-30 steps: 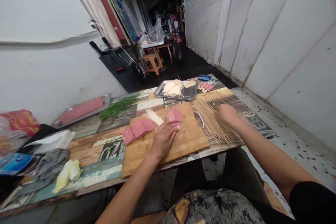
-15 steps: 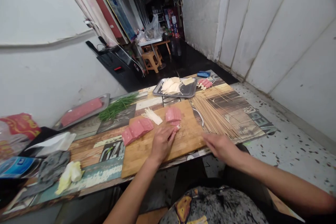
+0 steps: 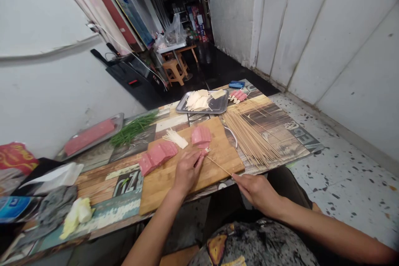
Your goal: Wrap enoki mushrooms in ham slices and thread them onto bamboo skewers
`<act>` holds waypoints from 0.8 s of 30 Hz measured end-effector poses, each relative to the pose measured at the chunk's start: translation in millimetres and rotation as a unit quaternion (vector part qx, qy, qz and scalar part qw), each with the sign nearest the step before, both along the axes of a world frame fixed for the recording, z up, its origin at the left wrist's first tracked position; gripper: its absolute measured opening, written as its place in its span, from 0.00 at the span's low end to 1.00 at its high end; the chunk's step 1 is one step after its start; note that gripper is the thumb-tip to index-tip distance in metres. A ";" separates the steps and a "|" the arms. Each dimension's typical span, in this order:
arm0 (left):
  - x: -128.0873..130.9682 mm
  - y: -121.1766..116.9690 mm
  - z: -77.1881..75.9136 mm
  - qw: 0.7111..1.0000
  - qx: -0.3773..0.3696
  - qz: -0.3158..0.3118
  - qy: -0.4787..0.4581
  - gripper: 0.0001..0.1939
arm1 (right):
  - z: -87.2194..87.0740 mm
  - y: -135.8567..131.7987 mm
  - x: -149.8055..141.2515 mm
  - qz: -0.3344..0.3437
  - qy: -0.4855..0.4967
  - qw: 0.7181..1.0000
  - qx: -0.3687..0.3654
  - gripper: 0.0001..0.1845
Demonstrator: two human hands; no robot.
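Observation:
On the wooden cutting board [image 3: 165, 191], my left hand [image 3: 187, 169] is closed on a small pink meat roll [image 3: 205, 152] with white strands showing at its end. My right hand [image 3: 258, 190] pinches the near end of a bamboo skewer [image 3: 220, 166], whose far end reaches the roll; whether it has pierced it I cannot tell. Beyond the roll lies a stack of pink meat slices [image 3: 201, 136]. More overlapping meat slices [image 3: 158, 156] rest at the board's left side, and a bundle of enoki mushrooms [image 3: 175, 138] sits between the two.
Loose bamboo skewers [image 3: 249, 139] fan out right of the board. Behind it stand a metal tray [image 3: 218, 107] of enoki, finished skewered rolls [image 3: 237, 96] and a blue object [image 3: 237, 84]. Green chives [image 3: 134, 129], a meat tray [image 3: 120, 123] and a grey cloth [image 3: 57, 208] lie leftward.
My right hand has moved slightly left and down, and the skewer in it now shows plainly, angled toward the roll. My left hand stays on the roll. The view has shifted slightly.

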State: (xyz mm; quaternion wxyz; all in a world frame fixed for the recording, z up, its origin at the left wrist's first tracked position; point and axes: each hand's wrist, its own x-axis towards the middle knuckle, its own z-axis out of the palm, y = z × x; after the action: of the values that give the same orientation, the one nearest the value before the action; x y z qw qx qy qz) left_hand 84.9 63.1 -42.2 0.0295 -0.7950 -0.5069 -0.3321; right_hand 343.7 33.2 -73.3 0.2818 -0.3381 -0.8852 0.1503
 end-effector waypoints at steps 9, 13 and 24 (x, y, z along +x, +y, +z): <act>-0.3 0.9 2.4 1.000 0.007 -0.001 0.005 0.09 | -2.3 -1.4 -7.6 -0.005 -0.010 1.000 -0.007 0.17; -0.7 1.1 1.7 1.000 0.002 0.000 0.004 0.09 | -1.0 -2.7 -10.0 -0.008 -0.018 1.000 -0.018 0.18; -1.7 0.3 2.6 1.000 0.002 -0.007 0.007 0.09 | 10.4 -0.7 -21.5 -0.014 -0.088 0.995 -0.044 0.17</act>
State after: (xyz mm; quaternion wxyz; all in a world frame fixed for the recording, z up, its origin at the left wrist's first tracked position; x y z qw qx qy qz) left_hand 83.1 63.3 -39.6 0.0322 -0.8005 -0.5007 -0.3277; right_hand 322.3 32.4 -62.9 0.1893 -0.3742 -0.8945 0.1549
